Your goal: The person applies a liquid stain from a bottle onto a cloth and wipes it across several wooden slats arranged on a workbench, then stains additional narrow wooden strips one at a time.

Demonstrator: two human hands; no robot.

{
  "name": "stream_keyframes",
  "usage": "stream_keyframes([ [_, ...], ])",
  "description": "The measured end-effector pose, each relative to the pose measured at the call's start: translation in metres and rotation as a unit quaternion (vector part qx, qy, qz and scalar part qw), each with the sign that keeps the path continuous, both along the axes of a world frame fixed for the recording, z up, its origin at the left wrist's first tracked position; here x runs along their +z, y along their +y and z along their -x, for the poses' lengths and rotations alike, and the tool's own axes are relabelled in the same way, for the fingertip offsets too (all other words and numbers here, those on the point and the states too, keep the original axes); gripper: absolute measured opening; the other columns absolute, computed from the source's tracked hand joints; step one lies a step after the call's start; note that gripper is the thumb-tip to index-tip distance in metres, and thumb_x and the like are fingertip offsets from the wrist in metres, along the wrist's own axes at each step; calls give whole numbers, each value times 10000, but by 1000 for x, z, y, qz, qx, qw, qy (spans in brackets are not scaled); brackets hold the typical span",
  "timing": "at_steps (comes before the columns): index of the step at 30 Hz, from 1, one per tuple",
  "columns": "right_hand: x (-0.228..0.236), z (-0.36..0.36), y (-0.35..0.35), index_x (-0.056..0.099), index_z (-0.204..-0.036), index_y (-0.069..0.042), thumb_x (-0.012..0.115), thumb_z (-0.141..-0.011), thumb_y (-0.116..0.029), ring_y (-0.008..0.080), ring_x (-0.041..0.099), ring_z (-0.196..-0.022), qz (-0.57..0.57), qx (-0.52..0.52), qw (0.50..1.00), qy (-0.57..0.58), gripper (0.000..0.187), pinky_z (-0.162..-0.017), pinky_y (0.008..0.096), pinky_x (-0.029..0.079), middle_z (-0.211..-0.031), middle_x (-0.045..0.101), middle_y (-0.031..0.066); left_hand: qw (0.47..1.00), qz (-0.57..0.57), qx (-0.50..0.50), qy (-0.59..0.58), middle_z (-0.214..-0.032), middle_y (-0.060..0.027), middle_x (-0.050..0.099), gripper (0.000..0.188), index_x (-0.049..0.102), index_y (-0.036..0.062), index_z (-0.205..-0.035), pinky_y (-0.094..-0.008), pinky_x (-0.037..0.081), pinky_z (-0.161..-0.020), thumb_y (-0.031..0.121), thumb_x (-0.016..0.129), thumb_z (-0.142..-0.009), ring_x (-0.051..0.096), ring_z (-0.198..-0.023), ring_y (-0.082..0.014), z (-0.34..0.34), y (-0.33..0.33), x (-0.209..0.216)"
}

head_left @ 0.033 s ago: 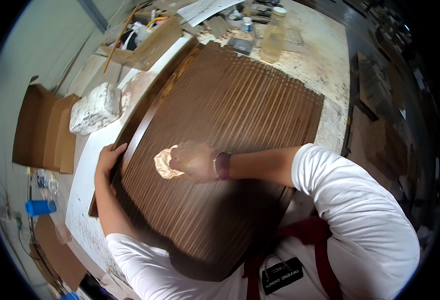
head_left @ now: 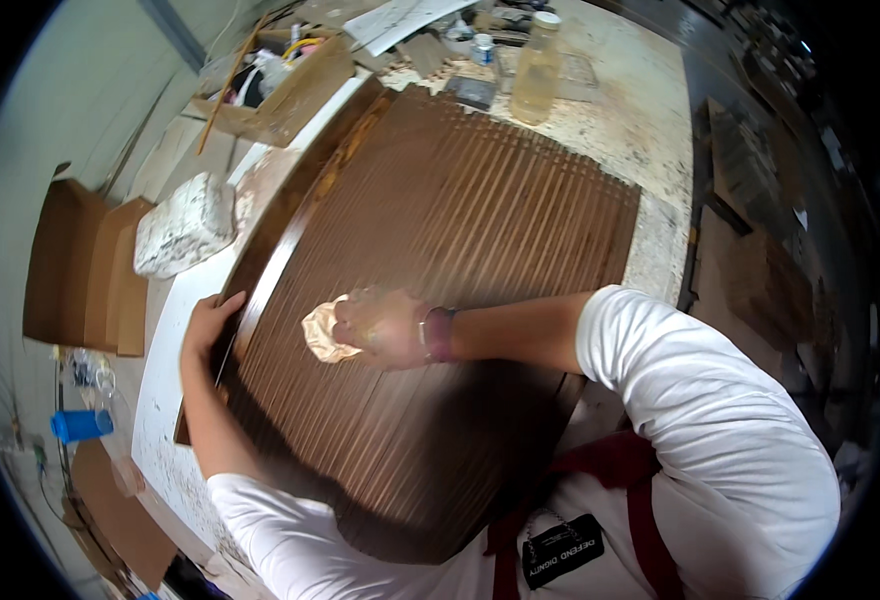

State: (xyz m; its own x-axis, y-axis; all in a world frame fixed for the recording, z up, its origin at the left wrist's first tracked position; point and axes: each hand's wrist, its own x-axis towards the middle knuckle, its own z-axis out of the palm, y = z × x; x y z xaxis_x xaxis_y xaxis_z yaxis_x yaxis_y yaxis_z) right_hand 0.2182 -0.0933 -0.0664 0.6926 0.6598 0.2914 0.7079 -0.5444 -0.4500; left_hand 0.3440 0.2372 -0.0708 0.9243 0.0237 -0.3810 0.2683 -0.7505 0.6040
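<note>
A broad brown wooden panel (head_left: 520, 220), its face lined with narrow parallel ridges, lies on a pale, stained table (head_left: 625, 60), its near end close to the worker's body. It looks stiff and fairly heavy, with a smooth finish that may prove slippery; the toothed far end appears the likeliest part to chip. The side rail (head_left: 295, 190), raised and straight, seems the surest place to take hold, ideally with a second grip on the opposite edge.

At the rail, the left hand (head_left: 210, 322) rests half open, fingers along the edge and thumb over the top. The right hand, slightly blurred (head_left: 388, 328), is curled over a crumpled cream cloth (head_left: 324, 332), soft and light, pressed to the ridges; how tightly the fingers close cannot be told.

Beyond the panel's far end stand a clear bottle of yellowish liquid (head_left: 537, 75), a small white-capped jar (head_left: 483, 50) and a flat dark block (head_left: 472, 92). To the left sit a lumpy white bundle (head_left: 186, 225), a tray-like box of odds and ends (head_left: 305, 95), an open cardboard box (head_left: 65, 260) and a blue plastic cup (head_left: 80, 425).
</note>
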Motion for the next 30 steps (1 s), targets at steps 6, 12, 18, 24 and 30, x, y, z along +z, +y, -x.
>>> stream_keyframes([
  [6,-9,-2,0,644,-916,-82,646,-760,-200,320,610,-923,5,9,1000,1,195,-759,429,545,-964,597,121,983,145,-20,113,-831,-16,671,365,676,26,-960,-292,484,-689,384,677,-889,598,-694,-119,17,-11,21],
  [12,-10,-2,1,657,-917,-78,644,-773,-207,311,620,-928,13,-7,1000,6,193,-749,419,557,-965,612,120,993,98,-39,59,-858,-28,668,362,663,8,-1017,-285,482,-707,356,647,-916,598,-748,-112,4,-12,31],
  [18,-2,-3,2,670,-906,-69,639,-779,-197,323,621,-945,11,1,999,35,183,-771,427,546,-948,622,131,995,80,-39,47,-875,-21,659,401,670,-1,-1054,-276,465,-728,379,618,-936,564,-766,-109,11,-16,19],
  [24,4,0,1,682,-914,-41,651,-777,-215,351,646,-912,16,-7,1000,21,224,-764,433,548,-935,643,153,993,-1,-109,-44,-899,-49,667,392,651,-50,-1096,-310,468,-785,287,680,-897,569,-825,-131,4,-13,5],
  [30,-4,-2,3,658,-932,-51,651,-778,-216,338,629,-947,18,2,1000,20,226,-778,444,541,-973,628,152,989,-5,-123,-87,-1098,-145,669,425,643,-34,-1140,-339,452,-898,344,589,-953,593,-1000,-206,34,-4,-10],
])
